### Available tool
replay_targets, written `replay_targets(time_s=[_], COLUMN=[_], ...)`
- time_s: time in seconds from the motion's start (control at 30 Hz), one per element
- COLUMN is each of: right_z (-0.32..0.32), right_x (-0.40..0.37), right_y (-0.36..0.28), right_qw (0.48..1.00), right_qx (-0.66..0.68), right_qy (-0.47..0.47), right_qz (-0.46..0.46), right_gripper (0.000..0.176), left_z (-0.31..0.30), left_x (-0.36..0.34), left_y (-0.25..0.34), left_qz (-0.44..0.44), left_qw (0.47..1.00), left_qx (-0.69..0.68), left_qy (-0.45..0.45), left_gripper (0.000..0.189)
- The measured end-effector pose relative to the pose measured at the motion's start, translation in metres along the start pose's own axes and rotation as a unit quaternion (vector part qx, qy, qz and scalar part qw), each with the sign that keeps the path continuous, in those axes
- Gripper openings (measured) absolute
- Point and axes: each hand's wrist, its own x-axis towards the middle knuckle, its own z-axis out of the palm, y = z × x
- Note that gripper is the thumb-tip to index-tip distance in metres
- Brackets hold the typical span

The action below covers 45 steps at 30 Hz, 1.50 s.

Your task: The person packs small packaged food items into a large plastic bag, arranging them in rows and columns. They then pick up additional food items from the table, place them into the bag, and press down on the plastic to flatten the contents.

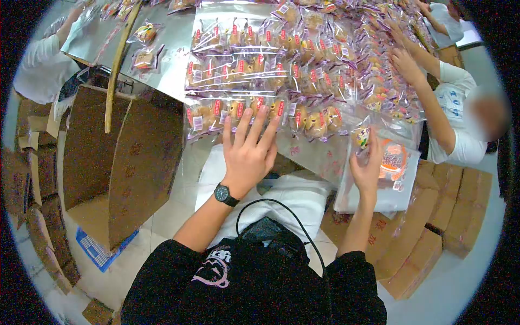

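Note:
My left hand (248, 149), with a black watch (226, 194) on its wrist, lies with fingers spread on the nearest row of wrapped pastries (238, 110). Those packs are covered by clear plastic and rest on the metal table (162, 78). My right hand (367, 165) is by the table's front edge, its fingers curled around the side of a single wrapped pastry (361, 136). Under that hand lies a stack of clear bags (401, 173) with an orange print. More rows of packs (260, 67) stretch behind both hands.
An open cardboard box (122, 162) stands at the left, below a wooden stick (116, 70). Closed cartons (414, 238) are stacked at the right. One person (452, 108) reaches over packs at the right; another person (46, 65) is at the far left. A blue crate (103, 250) sits on the floor.

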Motion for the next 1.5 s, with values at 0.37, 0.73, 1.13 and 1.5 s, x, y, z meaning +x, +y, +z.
replay_targets(time_s=[0.37,0.73,1.13,1.5], right_z=[-0.017,0.031,0.012,0.072], right_x=[-0.062,-0.096,-0.043,-0.051], right_y=[-0.076,-0.176,-0.122,-0.133], right_qw=[0.775,0.644,0.849,0.906], right_qx=[0.586,0.677,0.383,0.419], right_qy=[0.175,-0.251,-0.337,-0.064], right_qz=[0.158,0.253,0.138,0.008], right_gripper=[0.089,0.096,0.093,0.081], left_z=[-0.003,0.003,0.001,-0.004], left_x=[0.001,-0.001,0.0,0.009], left_y=[-0.004,-0.008,-0.01,-0.007], left_qz=[0.012,0.022,0.026,0.002], left_qw=[1.0,1.0,0.999,0.999], left_qx=[-0.012,-0.009,-0.018,-0.034], left_qy=[-0.009,0.013,0.005,0.015], left_gripper=[0.061,0.061,0.06,0.05])
